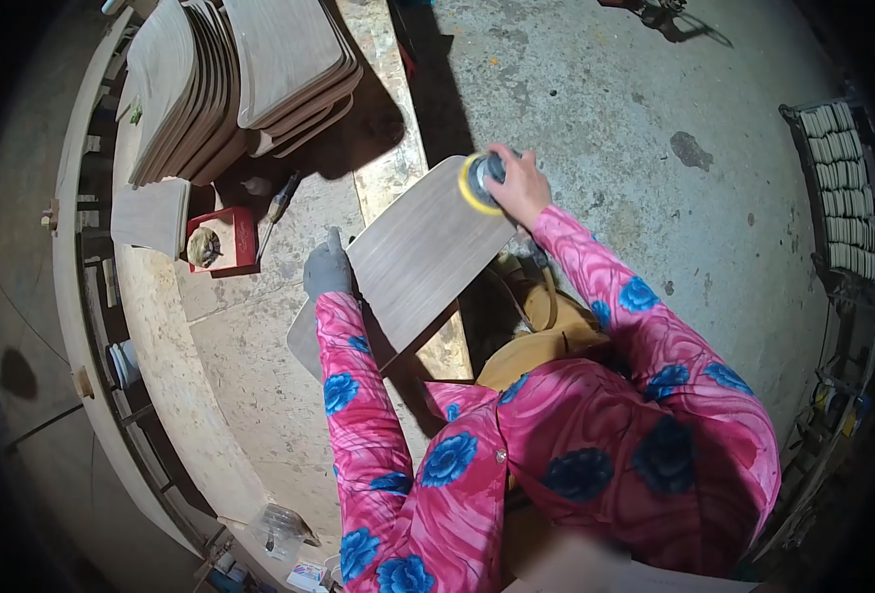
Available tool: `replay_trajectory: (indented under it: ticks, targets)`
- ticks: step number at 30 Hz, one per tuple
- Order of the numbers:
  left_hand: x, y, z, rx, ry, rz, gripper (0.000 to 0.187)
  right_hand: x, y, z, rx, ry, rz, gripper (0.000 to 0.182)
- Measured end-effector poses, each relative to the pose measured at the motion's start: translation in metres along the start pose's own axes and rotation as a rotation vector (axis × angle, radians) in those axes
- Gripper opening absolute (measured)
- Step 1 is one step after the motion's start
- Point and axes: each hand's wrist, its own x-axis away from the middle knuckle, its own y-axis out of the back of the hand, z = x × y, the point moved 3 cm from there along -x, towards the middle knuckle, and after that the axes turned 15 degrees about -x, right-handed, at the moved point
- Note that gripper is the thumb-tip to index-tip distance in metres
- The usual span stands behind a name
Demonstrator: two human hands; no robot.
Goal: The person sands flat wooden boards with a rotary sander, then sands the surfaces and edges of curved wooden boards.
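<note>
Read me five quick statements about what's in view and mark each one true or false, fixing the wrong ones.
1. The right hand holds the round tool. True.
2. The left hand is bare. False: it wears a grey glove.
3. The round tool overlaps the board in this view. True.
4. The red box is right of the board in the picture. False: it is to the left.
5. Stacked panels are at the picture's top left. True.

The right hand (523, 190) grips a yellow-rimmed round tool (478, 185) at the far end of a wooden board (423, 252), whose left edge the grey-gloved left hand (329, 270) touches, while stacked curved panels (182, 91) and a red tray (245, 237) sit farther left on the worktop (250, 385).
</note>
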Motion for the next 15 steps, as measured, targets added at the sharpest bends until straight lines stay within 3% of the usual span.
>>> replay_trajectory:
  ticks: [3, 15]
  targets:
    - [0.002, 0.004, -0.003, 0.008, -0.017, -0.009, 0.064, -0.038, 0.002, -0.02, 0.016, -0.144, -0.093, 0.048]
    - [0.004, 0.009, -0.007, -0.068, -0.027, 0.014, 0.063, 0.015, 0.007, -0.007, -0.009, -0.019, 0.022, 0.048]
